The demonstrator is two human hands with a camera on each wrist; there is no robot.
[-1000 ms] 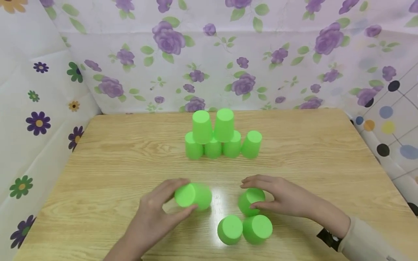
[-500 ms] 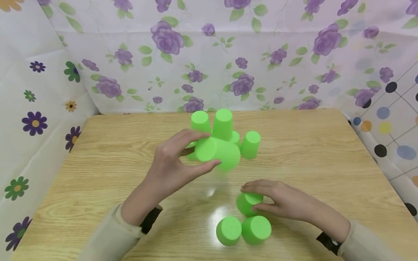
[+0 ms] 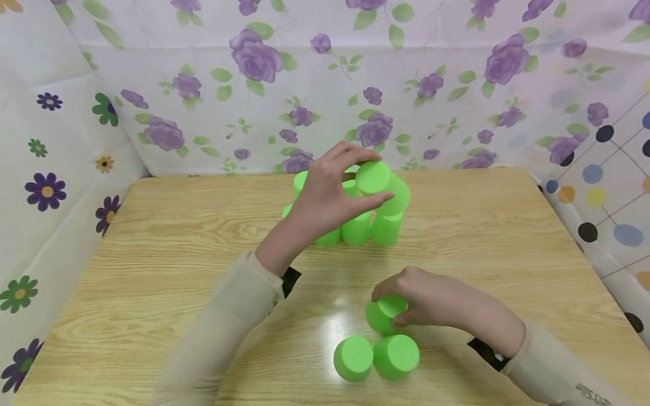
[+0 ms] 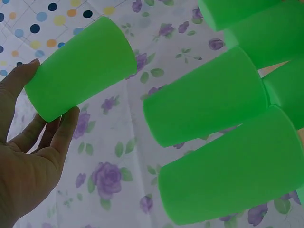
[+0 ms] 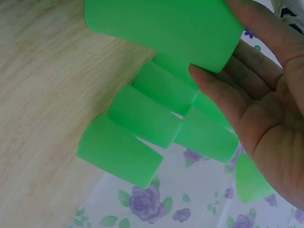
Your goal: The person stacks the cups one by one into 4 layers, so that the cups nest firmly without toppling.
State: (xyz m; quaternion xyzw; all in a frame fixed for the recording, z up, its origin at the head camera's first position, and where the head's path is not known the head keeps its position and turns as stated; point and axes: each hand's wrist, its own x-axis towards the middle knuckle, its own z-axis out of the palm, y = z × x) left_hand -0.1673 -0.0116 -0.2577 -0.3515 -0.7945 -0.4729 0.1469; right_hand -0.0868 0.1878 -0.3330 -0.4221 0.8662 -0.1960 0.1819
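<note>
left hand (image 3: 325, 194): raised over the far middle of the table (image 3: 152, 254), thumb and fingers clamped on the closed end of a green cup (image 3: 382, 185), which it holds upside down and tilted.
held cup: at the right end of the upper row of the cup stack (image 3: 350, 225), just above the rightmost bottom cup; cannot tell if it touches it. in the left wrist view the cup (image 4: 80, 69) sits between the thumb and the fingertips (image 4: 66, 123), with the stacked cups (image 4: 209, 95) just beside it.
cup stack: upside-down green cups in a bottom row, with more on top, at the far side of the table; partly hidden by the left hand.
right hand (image 3: 431, 299): low, near the front of the table, fingers curled round another green cup (image 3: 384, 313) that is tilted. in the right wrist view this cup (image 5: 161, 23) is pinched between thumb and fingers (image 5: 223, 102).
two loose cups (image 3: 376, 356): upside down on the table, touching each other, just in front of the right hand's cup.
backdrop: flowered cloth (image 3: 254, 67) behind and beside the table.
</note>
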